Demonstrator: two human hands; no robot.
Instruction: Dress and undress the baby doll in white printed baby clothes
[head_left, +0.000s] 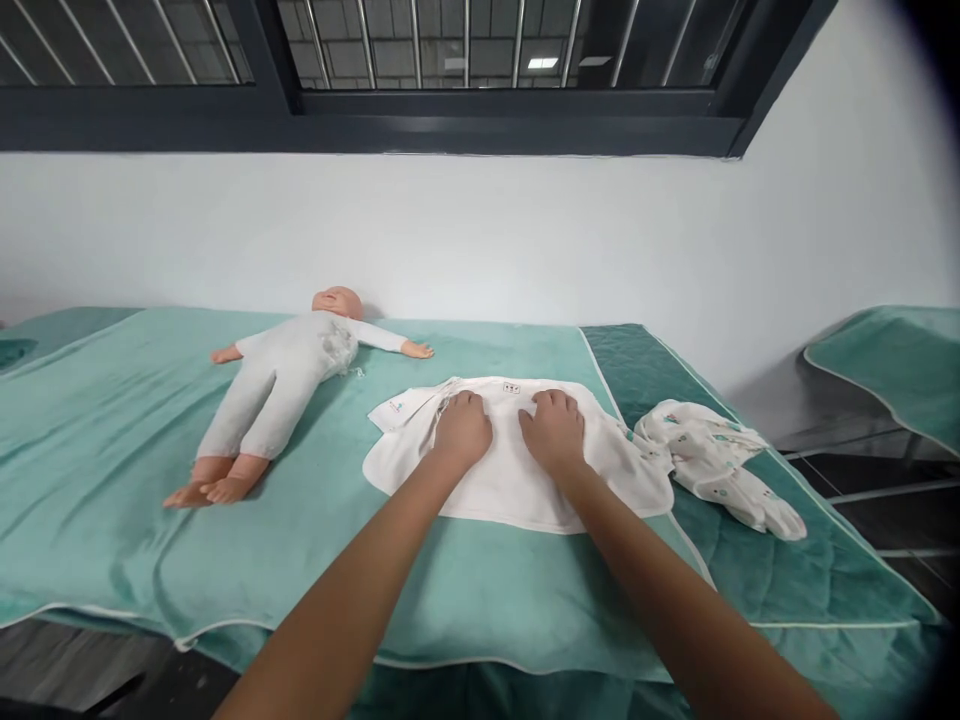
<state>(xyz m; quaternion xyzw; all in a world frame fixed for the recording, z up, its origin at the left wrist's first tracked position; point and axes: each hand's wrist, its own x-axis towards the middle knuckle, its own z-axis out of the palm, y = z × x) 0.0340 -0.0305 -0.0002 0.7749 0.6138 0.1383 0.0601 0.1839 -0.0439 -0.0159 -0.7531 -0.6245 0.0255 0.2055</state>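
Note:
A white baby garment (510, 490) with a small printed label near its top edge lies spread on the green bed cover. On its left part rests my left hand (463, 432), fingers curled down and closed on the cloth. My right hand (555, 430) is on the garment a short way to the right, its fingers bent into the fabric and the thumb toward the left hand. Fingertips of both hands are partly hidden. Left of the garment, a baby doll (281, 375) in a white outfit lies on its back with arms spread.
A crumpled white patterned cloth (712, 465) lies at the right, by the garment's edge. The green bed cover (90, 450) reaches to the white wall (525, 240). A barred window (450, 50) is above. Another green padded surface (900, 360) stands at the far right.

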